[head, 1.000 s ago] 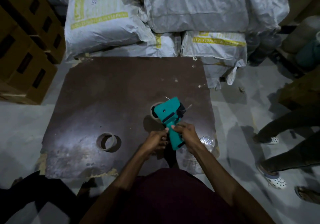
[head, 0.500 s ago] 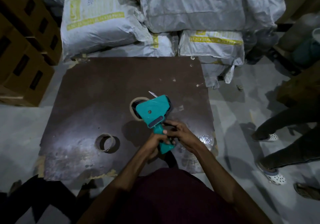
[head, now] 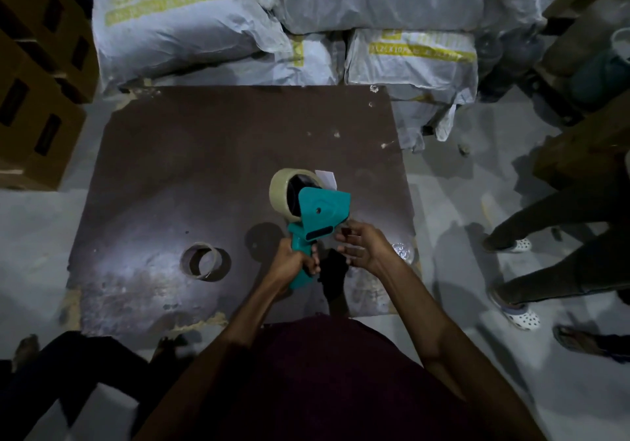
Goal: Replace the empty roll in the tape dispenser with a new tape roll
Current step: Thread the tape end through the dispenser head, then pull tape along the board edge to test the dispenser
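Observation:
I hold a teal tape dispenser point(head: 322, 214) upright above the brown board point(head: 191, 168). My left hand point(head: 296, 259) is closed around its handle. A new clear tape roll point(head: 283, 195) sits on the dispenser's hub, with a loose white tab of tape sticking out behind it. My right hand point(head: 362, 244) hovers just right of the dispenser's front end, fingers spread and curled, holding nothing that I can see. The empty cardboard core point(head: 199, 259) lies on the board to the left of my hands.
White sacks point(head: 375, 7) are piled behind the board and cardboard boxes point(head: 37, 75) stand at the left. Other people's legs and white clogs point(head: 520, 316) are on the grey floor to the right. A crumpled clear scrap point(head: 402, 251) lies near the board's right edge.
The dispenser has turned so the tape roll now shows at its left. My left hand took over the handle and my right hand came off it, opening beside the front end.

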`<state>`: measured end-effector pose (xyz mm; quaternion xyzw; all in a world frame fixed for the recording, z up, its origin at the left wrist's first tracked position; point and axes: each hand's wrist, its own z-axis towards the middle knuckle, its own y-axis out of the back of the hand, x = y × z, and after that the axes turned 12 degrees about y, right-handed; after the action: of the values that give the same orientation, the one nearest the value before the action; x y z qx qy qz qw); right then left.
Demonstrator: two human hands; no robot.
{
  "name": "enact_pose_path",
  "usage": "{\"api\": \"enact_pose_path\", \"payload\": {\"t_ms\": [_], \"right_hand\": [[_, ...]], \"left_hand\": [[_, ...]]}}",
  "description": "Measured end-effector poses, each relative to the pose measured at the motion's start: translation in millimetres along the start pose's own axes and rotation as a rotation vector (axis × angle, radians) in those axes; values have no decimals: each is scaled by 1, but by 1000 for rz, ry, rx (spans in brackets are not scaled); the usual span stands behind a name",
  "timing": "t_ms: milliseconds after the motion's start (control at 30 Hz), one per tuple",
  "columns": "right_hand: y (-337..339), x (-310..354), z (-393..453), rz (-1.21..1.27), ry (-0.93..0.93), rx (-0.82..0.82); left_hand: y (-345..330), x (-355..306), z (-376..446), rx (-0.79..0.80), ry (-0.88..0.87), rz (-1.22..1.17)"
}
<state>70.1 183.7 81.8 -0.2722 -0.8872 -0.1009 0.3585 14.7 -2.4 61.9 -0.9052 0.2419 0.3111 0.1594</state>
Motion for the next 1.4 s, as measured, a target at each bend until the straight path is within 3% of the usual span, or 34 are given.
{"api": "enact_pose_path", "payload": {"t_ms": [133, 400, 667, 800, 1133, 1300, 1400], "right_hand": [[-9, 1, 7, -58, 110, -172], [0, -26, 17, -227, 266, -242], [28, -60, 22, -500, 390, -321], [72, -55, 23, -570, 445, -312], [140, -95, 70, -853, 434, 33], [141, -99, 72, -972, 531, 149], [138, -96, 71, -1033, 594, 209]], "left_hand": [[3, 1, -5, -21, 4, 76], [19, 33, -5, -112, 98, 176], [-8, 63, -18, -194, -36, 391], [-25, 100, -30, -253, 11, 387], [-136, 185, -68, -439, 228, 41], [-168, 199, -75, -561, 295, -2], [-173, 203, -74, -614, 274, 88]]}}
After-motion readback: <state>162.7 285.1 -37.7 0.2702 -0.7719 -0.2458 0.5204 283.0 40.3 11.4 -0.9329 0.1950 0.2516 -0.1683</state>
